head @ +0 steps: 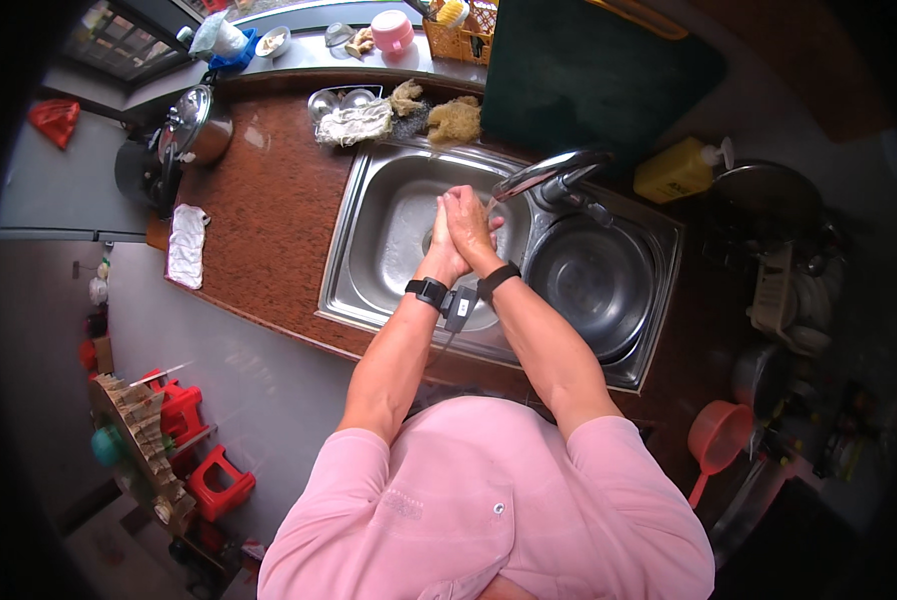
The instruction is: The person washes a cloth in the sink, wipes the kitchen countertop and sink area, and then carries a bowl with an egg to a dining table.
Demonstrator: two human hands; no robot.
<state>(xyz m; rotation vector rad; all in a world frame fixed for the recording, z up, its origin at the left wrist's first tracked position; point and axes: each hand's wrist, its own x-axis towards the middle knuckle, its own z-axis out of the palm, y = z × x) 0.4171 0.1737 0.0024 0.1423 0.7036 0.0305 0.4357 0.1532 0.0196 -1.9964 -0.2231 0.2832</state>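
My left hand (442, 253) and my right hand (466, 225) are pressed together, wet, over the left basin of a stainless steel sink (388, 217). My right hand lies across the left, and fingertips of the left stick out on the right side. No object shows between them, though the palms are hidden. Water runs from the chrome faucet (542, 171) beside my right hand. A black strap circles each wrist, and a small grey device (460, 309) sits by the left one. The right basin holds a large metal bowl (595, 281).
Steel-wool and loofah scrubbers (454, 120) and a white cloth (355, 124) lie behind the sink. A pressure cooker (193, 127) and folded cloth (187, 246) are left on the brown counter. A yellow pump bottle (673, 171), dish rack (775, 292) and red dipper (718, 435) stand right.
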